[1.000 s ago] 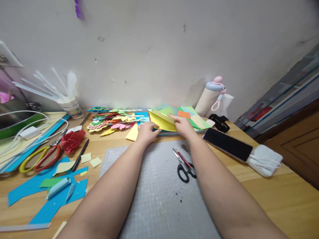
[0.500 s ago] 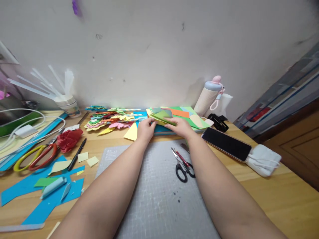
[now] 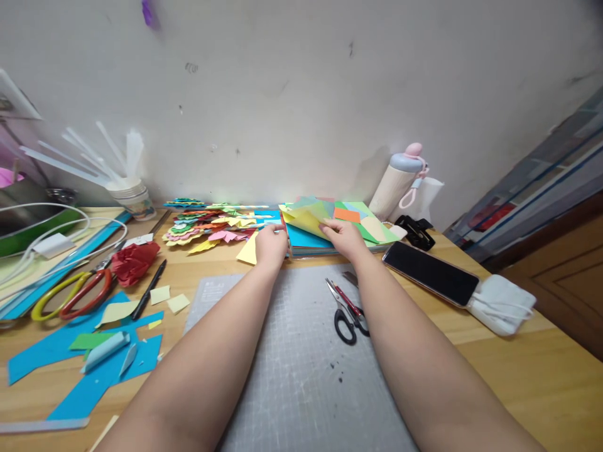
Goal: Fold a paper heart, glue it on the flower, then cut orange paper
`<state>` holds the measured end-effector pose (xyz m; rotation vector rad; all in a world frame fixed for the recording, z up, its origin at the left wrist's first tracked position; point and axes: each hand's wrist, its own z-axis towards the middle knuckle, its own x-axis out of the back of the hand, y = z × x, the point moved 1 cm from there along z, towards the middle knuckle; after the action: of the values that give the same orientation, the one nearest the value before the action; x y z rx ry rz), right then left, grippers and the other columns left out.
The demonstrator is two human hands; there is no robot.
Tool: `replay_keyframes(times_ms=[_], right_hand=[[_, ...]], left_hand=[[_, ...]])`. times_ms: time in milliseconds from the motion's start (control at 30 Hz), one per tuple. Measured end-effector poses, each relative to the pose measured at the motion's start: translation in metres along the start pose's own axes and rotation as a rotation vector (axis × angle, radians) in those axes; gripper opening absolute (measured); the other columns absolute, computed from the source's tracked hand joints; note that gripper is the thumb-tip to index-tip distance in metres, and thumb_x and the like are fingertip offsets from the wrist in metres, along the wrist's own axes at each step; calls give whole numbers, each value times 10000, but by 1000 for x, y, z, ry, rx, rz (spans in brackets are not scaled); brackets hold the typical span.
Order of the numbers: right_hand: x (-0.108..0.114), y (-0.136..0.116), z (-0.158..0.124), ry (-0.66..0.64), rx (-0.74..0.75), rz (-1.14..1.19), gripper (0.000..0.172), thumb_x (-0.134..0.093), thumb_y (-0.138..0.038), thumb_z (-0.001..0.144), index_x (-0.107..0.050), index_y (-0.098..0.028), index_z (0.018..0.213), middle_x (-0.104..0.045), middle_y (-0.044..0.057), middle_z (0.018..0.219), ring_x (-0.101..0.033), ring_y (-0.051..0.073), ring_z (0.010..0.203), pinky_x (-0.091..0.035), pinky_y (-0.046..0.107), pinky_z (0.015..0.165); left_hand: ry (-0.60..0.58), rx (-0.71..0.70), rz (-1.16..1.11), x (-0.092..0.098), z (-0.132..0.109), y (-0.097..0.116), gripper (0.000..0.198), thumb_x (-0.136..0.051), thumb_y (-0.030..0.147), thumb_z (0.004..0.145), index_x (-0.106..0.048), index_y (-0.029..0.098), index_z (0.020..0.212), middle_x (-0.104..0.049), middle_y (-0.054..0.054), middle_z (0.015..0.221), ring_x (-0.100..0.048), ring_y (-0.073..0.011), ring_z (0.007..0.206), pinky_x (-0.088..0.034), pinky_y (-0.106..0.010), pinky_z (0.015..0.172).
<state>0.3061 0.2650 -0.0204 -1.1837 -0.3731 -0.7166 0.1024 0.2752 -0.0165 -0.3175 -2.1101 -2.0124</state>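
My right hand (image 3: pixel 347 240) pinches the near edge of a yellow paper sheet (image 3: pixel 306 216), which is lifted and curled above a stack of coloured paper. Under it a blue sheet (image 3: pixel 308 238) shows on the stack. My left hand (image 3: pixel 272 247) is closed at the stack's left edge, beside a yellow paper piece (image 3: pixel 247 248); what its fingers hold is hidden. An orange paper strip (image 3: pixel 347 215) and green pieces lie on the stack's right side. Layered paper flowers (image 3: pixel 207 226) in several colours lie to the left of my left hand.
A grey cutting mat (image 3: pixel 301 364) carries black-handled scissors (image 3: pixel 345 323) and a red pen (image 3: pixel 347 300). To the right are a phone (image 3: pixel 431 273), a white charger (image 3: pixel 502 304) and a bottle (image 3: pixel 396 182). Leftward lie blue scraps (image 3: pixel 85 395), large scissors (image 3: pixel 87 292) and a paper cup (image 3: pixel 134 199).
The yellow sheet's near edge has been raised by my right hand, uncovering the blue sheet. My left hand has moved slightly left, off the lifted papers, to the stack's left edge.
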Motion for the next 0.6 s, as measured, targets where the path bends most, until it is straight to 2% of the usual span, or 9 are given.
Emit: replay_keyframes(times_ms=[167, 367, 500, 600], right_hand=[[0, 0, 0, 11, -14, 24, 338, -560, -430, 810, -710, -261, 1062, -673, -5, 1165, -577, 249, 1153, -425, 403, 993], [1, -2, -1, 33, -32, 70, 327, -547, -435, 823, -722, -239, 1017, -710, 1, 1088, -607, 266, 1094, -455, 377, 937], [1, -1, 1, 37, -45, 103, 304, -565, -415, 854, -693, -190, 1013, -705, 41, 1079, -619, 242, 1051, -455, 400, 925], [1, 0, 2, 47, -71, 120, 309, -567, -401, 882, -645, -132, 1009, -670, 48, 1034, -632, 223, 957, -492, 417, 855]], left_hand=[[-24, 17, -226, -3, -4, 8, 333, -552, 331, 894, -533, 159, 1179, -597, -80, 1124, -616, -192, 918, -533, -392, 780], [-181, 66, -466, -7, 1, 9, 334, -547, 347, 896, -543, 156, 1170, -590, -85, 1142, -608, -200, 949, -529, -404, 797], [-275, 65, -527, -10, 0, 6, 329, -548, 347, 896, -548, 154, 1162, -594, -84, 1136, -608, -200, 949, -527, -406, 801], [-305, 21, -529, -12, -2, 6, 337, -558, 325, 892, -540, 156, 1184, -586, -89, 1168, -607, -206, 971, -525, -415, 815]])
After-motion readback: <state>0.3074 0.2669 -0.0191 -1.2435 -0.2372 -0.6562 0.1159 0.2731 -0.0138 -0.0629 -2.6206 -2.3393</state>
